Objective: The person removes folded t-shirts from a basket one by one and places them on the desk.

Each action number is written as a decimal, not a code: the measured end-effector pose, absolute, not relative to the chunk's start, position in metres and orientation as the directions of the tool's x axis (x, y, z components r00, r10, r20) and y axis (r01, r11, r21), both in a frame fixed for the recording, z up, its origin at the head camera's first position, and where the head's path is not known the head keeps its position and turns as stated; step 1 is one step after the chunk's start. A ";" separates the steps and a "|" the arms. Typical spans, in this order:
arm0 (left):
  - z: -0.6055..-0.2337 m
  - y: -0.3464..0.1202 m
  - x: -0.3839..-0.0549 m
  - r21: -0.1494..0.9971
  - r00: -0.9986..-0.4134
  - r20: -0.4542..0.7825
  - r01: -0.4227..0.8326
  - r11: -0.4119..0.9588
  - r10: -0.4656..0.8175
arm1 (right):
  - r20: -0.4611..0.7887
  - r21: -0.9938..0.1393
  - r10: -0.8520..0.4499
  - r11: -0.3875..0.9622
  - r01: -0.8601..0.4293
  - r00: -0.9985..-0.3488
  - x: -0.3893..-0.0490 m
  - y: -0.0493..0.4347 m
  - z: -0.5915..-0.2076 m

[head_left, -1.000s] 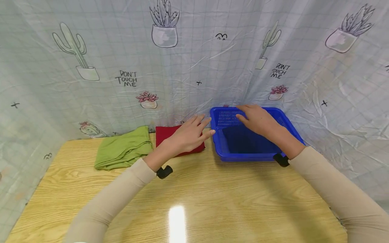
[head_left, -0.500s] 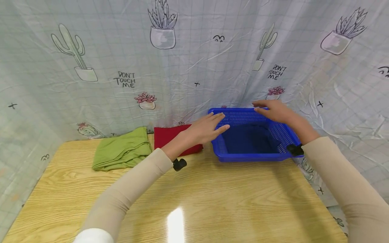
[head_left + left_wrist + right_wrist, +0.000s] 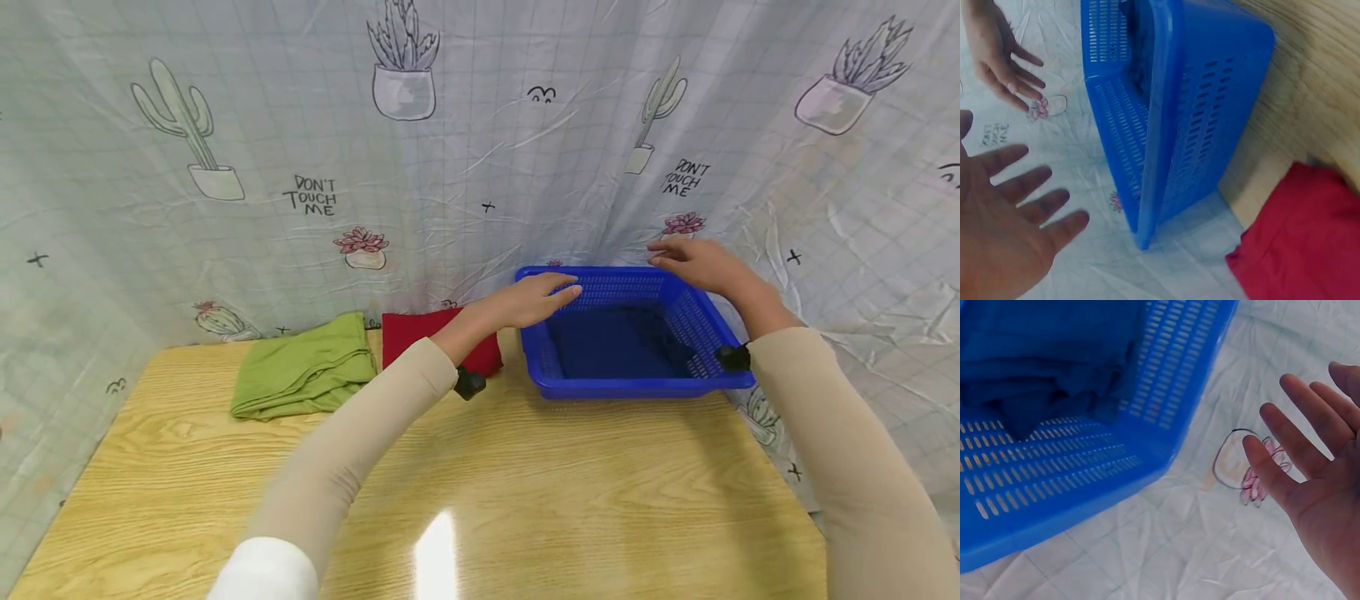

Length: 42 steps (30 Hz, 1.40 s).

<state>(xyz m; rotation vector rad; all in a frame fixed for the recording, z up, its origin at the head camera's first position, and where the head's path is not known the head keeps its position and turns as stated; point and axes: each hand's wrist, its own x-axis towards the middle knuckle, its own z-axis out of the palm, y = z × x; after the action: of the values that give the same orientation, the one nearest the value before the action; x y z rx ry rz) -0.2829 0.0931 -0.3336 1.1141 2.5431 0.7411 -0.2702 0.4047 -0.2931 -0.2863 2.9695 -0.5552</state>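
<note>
A blue plastic basket [image 3: 622, 388] with perforated walls stands at the back right of the table. Inside it lies a folded dark navy cloth [image 3: 618, 342], also seen as dark fabric [image 3: 1047, 356] in the right wrist view. My left hand [image 3: 525, 300] is over the basket's left rim, fingers extended and holding nothing. Above the far right corner of the basket is my right hand [image 3: 701, 265], its fingers relaxed and apart from the cloth. In the left wrist view the left palm [image 3: 1004, 231] faces the basket's side with fingers spread.
Left of the basket lies a folded red cloth [image 3: 408, 333], partly behind the left forearm. Farther left is a folded green cloth [image 3: 303, 371]. A wooden table [image 3: 562, 492] carries everything, and a cactus-print curtain [image 3: 480, 150] hangs close behind it.
My left hand has moved right, from over the red cloth to the basket's left rim. My right hand has shifted right toward the basket's far corner, uncovering more of the navy cloth.
</note>
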 end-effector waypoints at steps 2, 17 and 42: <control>-0.335 0.097 -0.288 0.597 -0.660 -0.058 0.578 0.556 0.749 | -0.071 -0.363 -0.200 0.918 -0.161 -0.977 -0.273 0.408 -0.297; -0.356 0.127 -0.328 0.962 -0.710 -0.165 0.037 0.270 0.684 | -0.204 -0.440 -0.168 0.896 -0.063 -0.964 -0.287 0.430 -0.325; -0.405 0.158 -0.324 0.699 -0.576 -0.673 -0.700 0.145 0.464 | -0.580 -0.374 0.030 0.878 0.298 -0.814 -0.288 0.404 -0.391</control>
<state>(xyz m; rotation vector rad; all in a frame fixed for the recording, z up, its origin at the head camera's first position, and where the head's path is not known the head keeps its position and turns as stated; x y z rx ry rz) -0.3240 0.1584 -0.4048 -0.2402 1.5043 1.5984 -0.2877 0.4044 -0.3908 0.2365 2.4630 -0.6141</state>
